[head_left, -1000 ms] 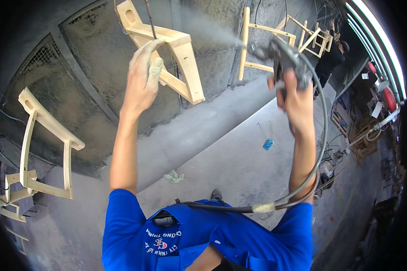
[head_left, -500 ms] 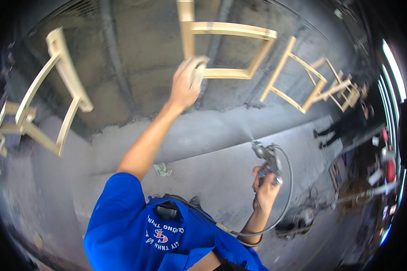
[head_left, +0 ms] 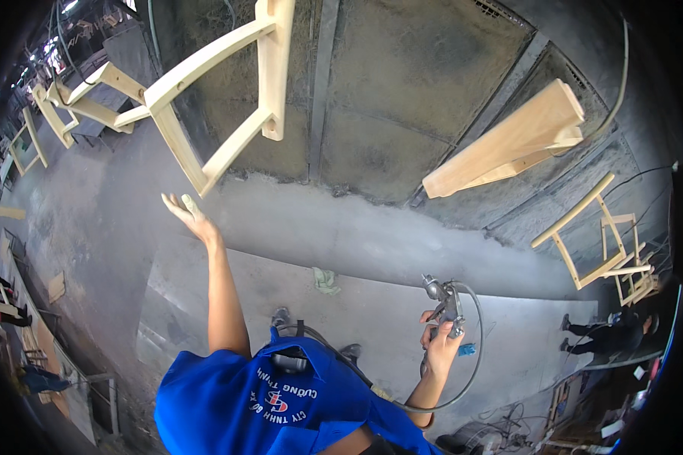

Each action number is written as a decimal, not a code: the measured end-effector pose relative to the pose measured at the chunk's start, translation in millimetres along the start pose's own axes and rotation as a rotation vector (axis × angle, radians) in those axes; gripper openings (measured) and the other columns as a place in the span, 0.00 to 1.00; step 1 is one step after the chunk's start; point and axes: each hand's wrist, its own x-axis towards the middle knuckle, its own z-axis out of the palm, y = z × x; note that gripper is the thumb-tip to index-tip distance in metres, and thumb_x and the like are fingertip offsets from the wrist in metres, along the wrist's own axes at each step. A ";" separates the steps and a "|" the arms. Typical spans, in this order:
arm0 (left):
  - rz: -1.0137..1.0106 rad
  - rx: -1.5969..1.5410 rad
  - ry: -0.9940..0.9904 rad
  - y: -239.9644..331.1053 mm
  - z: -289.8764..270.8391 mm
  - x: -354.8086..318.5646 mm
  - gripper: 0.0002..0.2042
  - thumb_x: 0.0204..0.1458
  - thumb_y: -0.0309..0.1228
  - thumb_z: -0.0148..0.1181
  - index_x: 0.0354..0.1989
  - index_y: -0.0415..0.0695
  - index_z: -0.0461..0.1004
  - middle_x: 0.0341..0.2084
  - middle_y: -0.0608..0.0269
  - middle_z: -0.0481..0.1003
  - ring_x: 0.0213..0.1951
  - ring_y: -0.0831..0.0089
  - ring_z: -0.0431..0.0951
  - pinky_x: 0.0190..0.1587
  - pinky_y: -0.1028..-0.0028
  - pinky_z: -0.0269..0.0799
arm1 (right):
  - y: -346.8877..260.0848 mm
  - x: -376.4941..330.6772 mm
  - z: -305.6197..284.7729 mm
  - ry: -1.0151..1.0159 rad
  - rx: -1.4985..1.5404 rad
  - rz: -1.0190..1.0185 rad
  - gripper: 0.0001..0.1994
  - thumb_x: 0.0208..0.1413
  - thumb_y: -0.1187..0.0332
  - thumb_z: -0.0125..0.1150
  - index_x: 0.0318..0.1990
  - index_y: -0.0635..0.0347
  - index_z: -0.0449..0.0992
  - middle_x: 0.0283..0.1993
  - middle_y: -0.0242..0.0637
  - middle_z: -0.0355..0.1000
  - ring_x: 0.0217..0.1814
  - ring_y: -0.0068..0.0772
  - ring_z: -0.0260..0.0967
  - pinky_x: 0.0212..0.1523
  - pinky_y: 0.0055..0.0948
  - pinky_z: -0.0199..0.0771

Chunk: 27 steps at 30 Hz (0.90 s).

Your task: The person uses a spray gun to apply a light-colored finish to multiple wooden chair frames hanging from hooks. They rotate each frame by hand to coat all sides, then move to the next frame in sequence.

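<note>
Grimy wall panels (head_left: 417, 83) stand behind the pale wooden frame (head_left: 177, 149), just beside my left hand (head_left: 193, 217).
It is open and empty; whether it touches wood, I cannot tell. My right hand (head_left: 442, 346) curls round a spray gun (head_left: 450, 309), hose (head_left: 481, 326) looping alongside; farther out, a cloth (head_left: 326, 280) lies on the floor (head_left: 387, 303).

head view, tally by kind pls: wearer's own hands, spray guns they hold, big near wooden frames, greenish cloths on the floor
Wearer's hands: 2, left hand and right hand
Spray gun: 1
Big near wooden frames: 2, left frame and right frame
Greenish cloth: 1
Total: 6
Smaller, farther frames partly overlap, so not counted.
</note>
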 end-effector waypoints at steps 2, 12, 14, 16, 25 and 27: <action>0.224 0.101 -0.088 11.0 -2.9 35.9 0.34 0.72 0.55 0.48 0.78 0.48 0.54 0.61 0.47 0.71 0.53 0.60 0.79 0.56 0.60 0.75 | 9.4 -4.7 35.8 0.020 0.010 -0.012 0.33 0.70 0.37 0.51 0.48 0.68 0.67 0.33 0.46 0.74 0.13 0.16 0.54 0.12 0.19 0.49; 0.362 0.201 -0.481 23.6 15.0 68.9 0.16 0.62 0.34 0.66 0.52 0.34 0.79 0.46 0.45 0.81 0.49 0.53 0.81 0.54 0.60 0.75 | 3.2 -18.0 114.7 0.004 0.023 -0.126 0.37 0.68 0.35 0.52 0.49 0.72 0.70 0.34 0.46 0.76 0.14 0.15 0.55 0.13 0.18 0.49; 0.409 0.247 -0.468 27.8 17.5 62.5 0.16 0.62 0.34 0.66 0.50 0.35 0.79 0.46 0.45 0.81 0.50 0.50 0.80 0.54 0.58 0.74 | 1.2 -25.3 117.2 0.010 0.060 -0.160 0.38 0.66 0.36 0.56 0.51 0.75 0.72 0.36 0.46 0.77 0.15 0.13 0.56 0.15 0.17 0.50; 0.445 0.267 -0.446 37.6 14.9 52.1 0.14 0.63 0.35 0.65 0.47 0.35 0.79 0.44 0.46 0.80 0.49 0.49 0.78 0.54 0.58 0.73 | 0.1 -35.6 113.6 0.002 0.098 -0.177 0.40 0.65 0.35 0.58 0.53 0.76 0.73 0.37 0.47 0.78 0.16 0.12 0.56 0.16 0.17 0.51; 0.294 0.182 -0.625 144.0 -56.4 -41.7 0.14 0.69 0.35 0.58 0.43 0.33 0.77 0.33 0.51 0.80 0.37 0.69 0.76 0.44 0.65 0.72 | -1.2 -92.5 30.8 -0.221 0.492 -0.194 0.57 0.52 0.22 0.56 0.65 0.77 0.70 0.32 0.47 0.78 0.17 0.14 0.58 0.18 0.19 0.51; 0.264 0.145 -0.654 169.3 -77.4 -58.6 0.15 0.70 0.36 0.56 0.44 0.32 0.77 0.32 0.54 0.80 0.36 0.75 0.75 0.42 0.67 0.72 | 6.6 -91.6 21.5 -0.331 0.684 -0.211 0.58 0.51 0.21 0.54 0.66 0.76 0.69 0.33 0.47 0.78 0.17 0.15 0.58 0.18 0.19 0.51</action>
